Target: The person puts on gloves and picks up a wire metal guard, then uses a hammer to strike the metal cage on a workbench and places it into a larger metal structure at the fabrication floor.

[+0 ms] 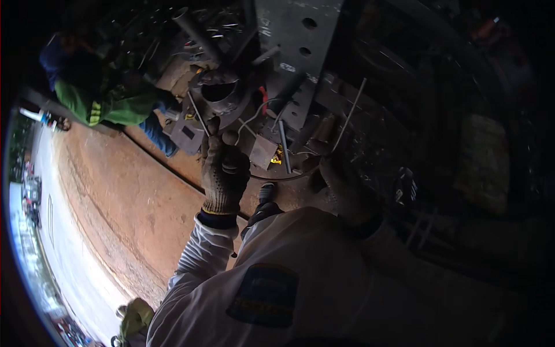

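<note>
My left hand (224, 176), in a knitted work glove, is closed, with a thin metal rod (198, 113) rising from its fingers. Deep in shadow on the right, my gloved right hand (347, 188) grips another long thin rod (350, 115) that slants up and away. Between and beyond my hands lies a cluttered metal work surface. A round, hollow metal piece (218, 92) stands beyond my left hand. Nearer are a flat square plate (263, 151), a grey bar (284, 146) and a small yellow item (277, 155) whose kind I cannot make out.
A tall steel plate with holes (298, 46) rises at the far side. Another person in a green top (110, 107) is at the left. A thick pipe (196, 34) leans behind the round piece. Brown ground (127, 191) stretches left, and the right side is dark.
</note>
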{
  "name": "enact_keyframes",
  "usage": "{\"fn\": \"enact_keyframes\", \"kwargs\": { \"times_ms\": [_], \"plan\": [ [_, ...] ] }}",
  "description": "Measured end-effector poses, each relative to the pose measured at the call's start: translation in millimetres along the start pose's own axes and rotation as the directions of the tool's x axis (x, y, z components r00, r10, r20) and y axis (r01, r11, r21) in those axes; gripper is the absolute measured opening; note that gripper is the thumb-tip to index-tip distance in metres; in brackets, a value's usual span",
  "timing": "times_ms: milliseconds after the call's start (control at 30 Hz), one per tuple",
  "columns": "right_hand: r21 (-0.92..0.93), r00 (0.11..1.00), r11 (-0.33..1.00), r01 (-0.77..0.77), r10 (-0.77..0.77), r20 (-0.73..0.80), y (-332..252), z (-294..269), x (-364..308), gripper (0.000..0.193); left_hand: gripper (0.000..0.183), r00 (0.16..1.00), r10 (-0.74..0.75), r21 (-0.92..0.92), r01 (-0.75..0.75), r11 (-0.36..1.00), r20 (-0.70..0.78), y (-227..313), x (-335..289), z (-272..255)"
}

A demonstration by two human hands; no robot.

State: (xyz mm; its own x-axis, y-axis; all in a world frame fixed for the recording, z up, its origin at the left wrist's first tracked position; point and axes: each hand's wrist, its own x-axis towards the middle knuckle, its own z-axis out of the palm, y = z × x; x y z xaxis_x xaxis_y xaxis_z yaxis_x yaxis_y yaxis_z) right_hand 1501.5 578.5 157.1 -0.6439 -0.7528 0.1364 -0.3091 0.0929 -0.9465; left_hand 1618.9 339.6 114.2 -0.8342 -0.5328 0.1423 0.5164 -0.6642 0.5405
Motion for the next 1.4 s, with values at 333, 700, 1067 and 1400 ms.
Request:
{"fn": "enact_keyframes", "kwargs": {
  "times_ms": [333, 700, 1067, 1400],
  "plan": [
    [0.413, 0.579, 0.882, -0.229, 0.464, -0.671, 17.7, -32.5, -43.2, 0.051, 0.037, 0.727, -0.673, 0.576, 0.496, 0.65, 0.134, -54.3, 62.6, 15.6],
    [-0.129, 0.617, 0.823, -0.553, 0.301, -0.727, 75.9, -86.3, -45.6, 0.033, 0.041, 0.513, -0.854, 0.588, 0.667, 0.458, 0.082, -93.0, 108.5, 49.2],
    [0.688, 0.532, 0.715, -0.126, 0.634, -0.561, 72.8, -107.5, -35.0, 0.033, 0.041, 0.663, -0.748, 0.568, 0.612, 0.551, 0.012, -99.0, 91.8, 66.3],
    [0.717, 0.563, 0.694, -0.064, 0.618, -0.548, 103.0, -121.7, -18.5, 0.029, 0.038, 0.769, -0.636, 0.563, 0.553, 0.615, -0.06, -128.6, 112.5, 72.0]
  ]
}}
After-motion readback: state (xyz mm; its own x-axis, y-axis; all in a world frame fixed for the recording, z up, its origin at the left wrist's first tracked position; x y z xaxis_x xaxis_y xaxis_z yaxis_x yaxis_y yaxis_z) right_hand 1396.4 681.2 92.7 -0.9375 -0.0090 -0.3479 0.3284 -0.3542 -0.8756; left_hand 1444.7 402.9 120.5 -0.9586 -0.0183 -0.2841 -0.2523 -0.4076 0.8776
